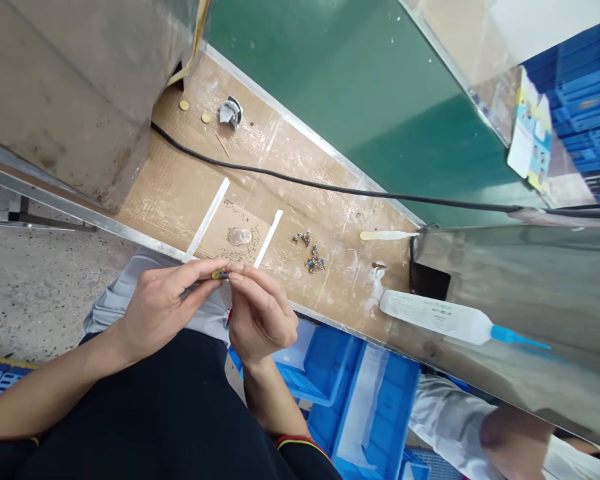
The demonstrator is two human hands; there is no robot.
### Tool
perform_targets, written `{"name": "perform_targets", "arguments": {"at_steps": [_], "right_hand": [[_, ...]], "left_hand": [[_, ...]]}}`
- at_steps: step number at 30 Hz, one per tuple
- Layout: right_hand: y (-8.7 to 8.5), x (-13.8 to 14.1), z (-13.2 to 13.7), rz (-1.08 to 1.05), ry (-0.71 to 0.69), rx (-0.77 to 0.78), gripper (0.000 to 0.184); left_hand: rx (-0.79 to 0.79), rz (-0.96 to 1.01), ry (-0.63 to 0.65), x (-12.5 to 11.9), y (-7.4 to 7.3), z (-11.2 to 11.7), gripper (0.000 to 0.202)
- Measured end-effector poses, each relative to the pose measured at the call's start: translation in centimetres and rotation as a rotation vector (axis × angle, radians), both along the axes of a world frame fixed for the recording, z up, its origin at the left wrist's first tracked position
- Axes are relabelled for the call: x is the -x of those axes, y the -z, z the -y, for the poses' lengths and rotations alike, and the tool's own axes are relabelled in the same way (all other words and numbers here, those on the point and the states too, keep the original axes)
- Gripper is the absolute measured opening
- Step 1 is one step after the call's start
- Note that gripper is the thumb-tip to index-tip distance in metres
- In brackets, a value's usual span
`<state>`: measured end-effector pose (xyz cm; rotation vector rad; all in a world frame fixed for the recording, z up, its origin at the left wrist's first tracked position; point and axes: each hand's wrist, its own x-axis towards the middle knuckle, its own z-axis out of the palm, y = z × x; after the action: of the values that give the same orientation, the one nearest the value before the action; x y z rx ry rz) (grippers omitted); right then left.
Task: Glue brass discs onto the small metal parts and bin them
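Observation:
Close to the bench's near edge, my left hand pinches a small yellow and blue part between thumb and forefinger. My right hand meets it from the other side, its thumb and fingertips closed on the blue end. The part is tiny and mostly covered by fingertips, so its exact kind does not show. Just beyond the hands, a small clear plastic piece lies among scattered dark thin bits, between two white tape strips. To the right, several small blue and brass-coloured parts lie in a loose heap.
A black cable crosses above the cardboard-covered bench. Right lie a brush-like stick and a white bottle with a blue nozzle. Yellow discs and a crumpled wad sit farther back. Blue crates stand below; another person's leg shows right.

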<state>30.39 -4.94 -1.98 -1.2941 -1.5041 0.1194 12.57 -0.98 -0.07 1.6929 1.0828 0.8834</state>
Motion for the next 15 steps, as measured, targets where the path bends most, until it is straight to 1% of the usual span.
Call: {"name": "perform_targets", "arguments": {"at_steps": [5,9,12,15], "right_hand": [[0.4,-0.1,0.3,0.066,-0.001,-0.042,0.049],[0.9,-0.2,0.6,0.118,-0.007,-0.072,0.054],[1.1,-0.3,0.7,0.143,-0.014,-0.090,0.056],[1.2,-0.5,0.7,0.160,-0.016,-0.100,0.058]], "left_hand": [[-0.168,-0.086,0.010,-0.1,-0.4,0.2,0.033],[-0.301,-0.159,-0.011,-0.3,-0.8,0.3,0.029],[-0.347,-0.202,-0.014,-0.4,-1.2,0.4,0.025],[-0.319,-0.194,-0.013,-0.5,-1.5,0.4,0.027]]}}
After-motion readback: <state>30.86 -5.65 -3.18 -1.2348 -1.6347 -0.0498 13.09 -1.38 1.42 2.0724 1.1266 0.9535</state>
